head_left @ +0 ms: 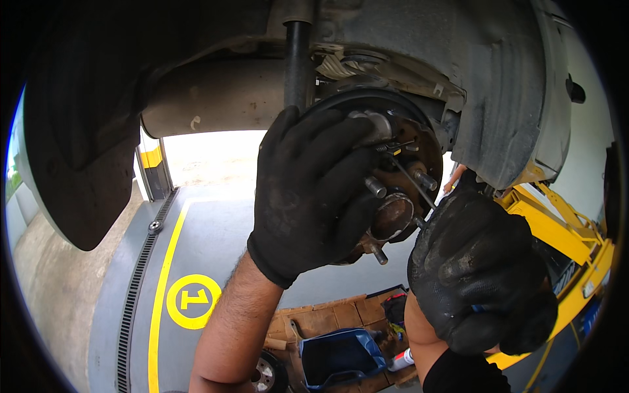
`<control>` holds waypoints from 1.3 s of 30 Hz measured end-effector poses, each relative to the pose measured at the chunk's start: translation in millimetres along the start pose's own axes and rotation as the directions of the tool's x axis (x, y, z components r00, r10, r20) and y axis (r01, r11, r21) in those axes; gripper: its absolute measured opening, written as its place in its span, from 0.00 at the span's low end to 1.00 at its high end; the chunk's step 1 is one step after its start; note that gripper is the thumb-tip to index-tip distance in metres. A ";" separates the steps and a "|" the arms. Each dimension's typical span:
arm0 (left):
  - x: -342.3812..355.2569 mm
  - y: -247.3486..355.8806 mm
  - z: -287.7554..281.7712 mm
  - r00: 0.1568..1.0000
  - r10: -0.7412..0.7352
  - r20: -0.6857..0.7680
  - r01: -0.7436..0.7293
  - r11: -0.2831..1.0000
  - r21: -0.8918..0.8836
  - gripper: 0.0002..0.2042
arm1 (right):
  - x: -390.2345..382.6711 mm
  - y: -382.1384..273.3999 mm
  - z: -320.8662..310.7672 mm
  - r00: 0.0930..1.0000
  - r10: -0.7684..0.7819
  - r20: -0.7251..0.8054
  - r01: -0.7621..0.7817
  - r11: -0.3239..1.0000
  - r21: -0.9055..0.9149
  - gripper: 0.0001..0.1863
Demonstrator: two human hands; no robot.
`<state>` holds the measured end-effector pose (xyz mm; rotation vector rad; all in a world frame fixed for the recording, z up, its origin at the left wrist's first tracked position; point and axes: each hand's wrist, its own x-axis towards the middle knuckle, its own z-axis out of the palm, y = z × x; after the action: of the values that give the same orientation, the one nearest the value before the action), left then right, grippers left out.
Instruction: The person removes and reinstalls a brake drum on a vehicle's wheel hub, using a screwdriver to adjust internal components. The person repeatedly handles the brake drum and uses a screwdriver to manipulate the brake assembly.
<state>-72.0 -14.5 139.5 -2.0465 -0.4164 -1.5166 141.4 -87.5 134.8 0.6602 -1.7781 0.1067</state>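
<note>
A drum brake assembly with its rusty hub [394,215] is exposed beneath the vehicle; wheel studs [375,187] stick out around the hub. My left hand [301,190], in a black glove, reaches across the assembly's left side. Its fingers curl in beside a small metal cylinder [378,126] and a spring [388,147]; whatever they grip is hidden. In a closed fist, my right hand [478,262], also gloved, holds a thin-shafted screwdriver [414,183], handle hidden. The shaft slants up and left over the hub, its tip near the spring and my left fingertips.
A black shock absorber [298,69] hangs above my left hand, with a large grey cylinder [209,98] behind. A mud flap [82,177] is at left. Below lie cardboard [318,322], a blue tray [377,367] and a wheel [265,373]. A yellow lift frame [550,229] stands right.
</note>
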 end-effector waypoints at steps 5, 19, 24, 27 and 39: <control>0.0 -1.2 2.7 0.999 0.021 -0.027 -0.021 1.000 0.002 0.24 | 1.4 -3.0 -1.3 1.000 0.000 0.003 0.000 1.000 0.002 0.24; -1.4 -0.5 0.8 0.998 0.029 -0.052 -0.028 0.999 0.017 0.24 | 3.8 -8.3 -1.6 0.999 -0.026 0.024 0.026 0.999 0.028 0.23; 0.3 -5.2 8.5 0.989 0.020 -0.147 -0.036 0.994 -0.106 0.28 | 5.5 -13.4 -1.0 0.999 -0.029 0.040 0.028 0.999 0.023 0.23; -3.1 -6.4 8.0 0.989 -0.012 -0.144 0.008 1.000 -0.029 0.30 | 5.7 -10.6 1.4 0.999 -0.031 0.041 0.029 0.998 0.048 0.23; -3.2 0.0 16.1 0.951 -0.259 -0.167 0.247 0.965 -0.087 0.27 | 9.1 -10.2 9.7 0.996 -0.020 0.082 0.014 0.998 0.069 0.23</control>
<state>-60.6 -4.7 133.1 -1.9426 -0.5845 -1.8707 136.6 -103.3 137.4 0.7383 -1.8545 0.1304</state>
